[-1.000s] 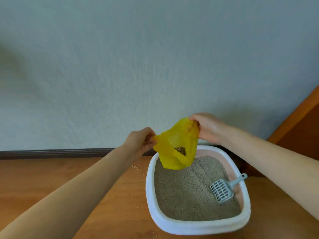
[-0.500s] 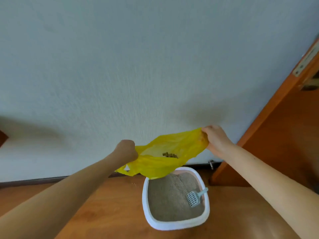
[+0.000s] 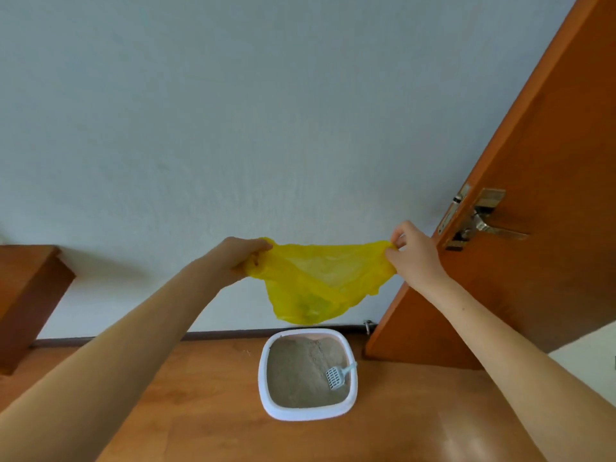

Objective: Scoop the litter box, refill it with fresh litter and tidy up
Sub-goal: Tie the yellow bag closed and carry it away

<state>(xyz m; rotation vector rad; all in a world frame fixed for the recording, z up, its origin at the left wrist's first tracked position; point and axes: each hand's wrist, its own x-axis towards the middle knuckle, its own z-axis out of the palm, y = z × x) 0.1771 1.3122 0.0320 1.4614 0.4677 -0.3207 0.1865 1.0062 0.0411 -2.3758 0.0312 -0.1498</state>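
A yellow plastic bag (image 3: 320, 285) hangs stretched wide between my hands, high above the floor. My left hand (image 3: 238, 260) grips its left edge and my right hand (image 3: 411, 253) pinches its right edge. A darker lump sags in the bag's bottom. Below it, on the wooden floor, sits the white-rimmed litter box (image 3: 266, 400) filled with grey-beige litter (image 3: 300, 371). A pale blue slotted scoop (image 3: 336, 376) lies in the litter at the right side, its handle resting on the rim.
An orange wooden door (image 3: 533, 201) with a metal handle (image 3: 483, 225) stands open on the right, close to my right hand. A wooden piece of furniture (image 3: 26, 295) juts in at the left. A pale wall and dark skirting board run behind the box.
Both hands have lifted the bag higher and pulled its edges further apart. The view has risen, so the litter box looks smaller and lower and the door handle has come into sight.
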